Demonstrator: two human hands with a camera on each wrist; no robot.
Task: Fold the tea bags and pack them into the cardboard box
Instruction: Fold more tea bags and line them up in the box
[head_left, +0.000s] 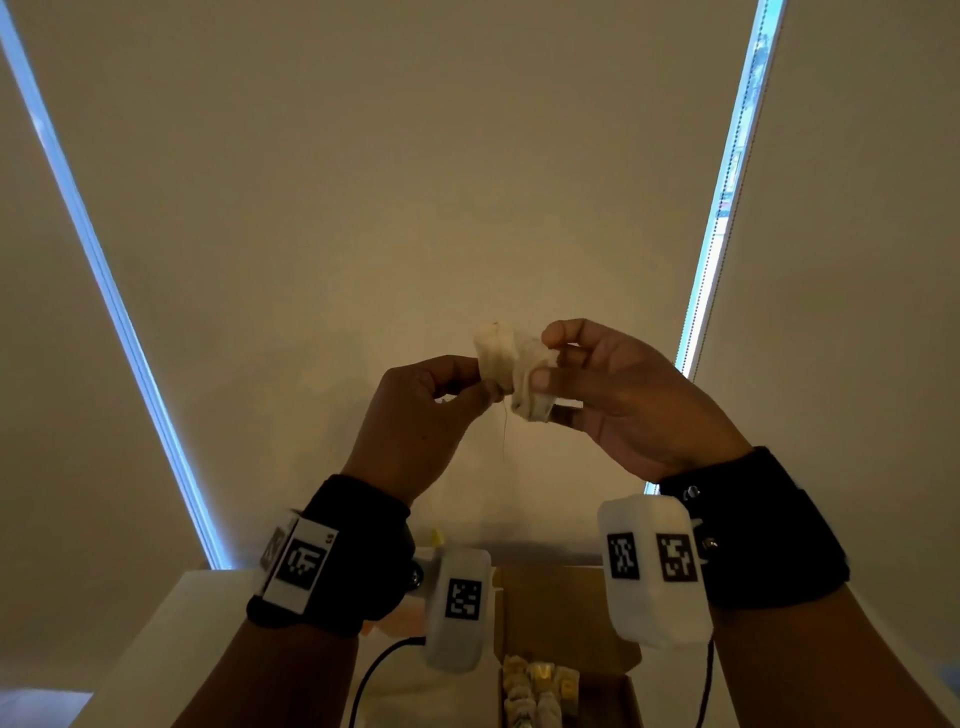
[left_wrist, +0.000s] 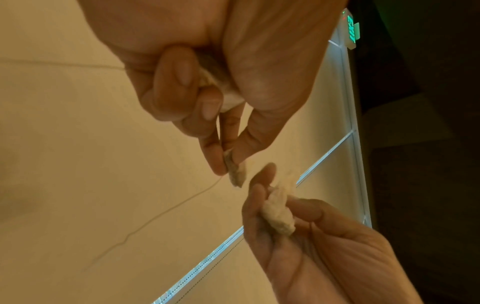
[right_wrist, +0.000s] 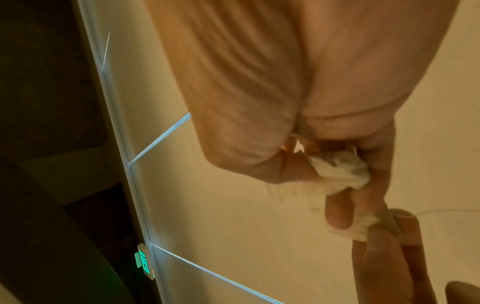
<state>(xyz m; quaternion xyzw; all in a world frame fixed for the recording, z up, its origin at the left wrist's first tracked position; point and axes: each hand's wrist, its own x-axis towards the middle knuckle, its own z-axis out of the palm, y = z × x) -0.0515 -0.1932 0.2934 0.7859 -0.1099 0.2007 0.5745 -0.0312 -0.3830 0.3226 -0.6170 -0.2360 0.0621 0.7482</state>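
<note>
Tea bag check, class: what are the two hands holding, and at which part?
One tea bag, raised above the cardboard box. The left hand pinches its left edge; the right hand pinches its right side between thumb and fingers.

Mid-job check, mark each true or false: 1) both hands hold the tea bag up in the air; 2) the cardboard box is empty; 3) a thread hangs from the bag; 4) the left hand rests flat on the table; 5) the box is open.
1) True: the left hand and right hand both pinch the pale crumpled tea bag, raised above the table.
2) False: the brown cardboard box already holds packed tea bags.
3) True: a thin thread dangles below the bag.
4) False: the left hand is raised, its grip on the bag.
5) True: its flap stands open.
</note>
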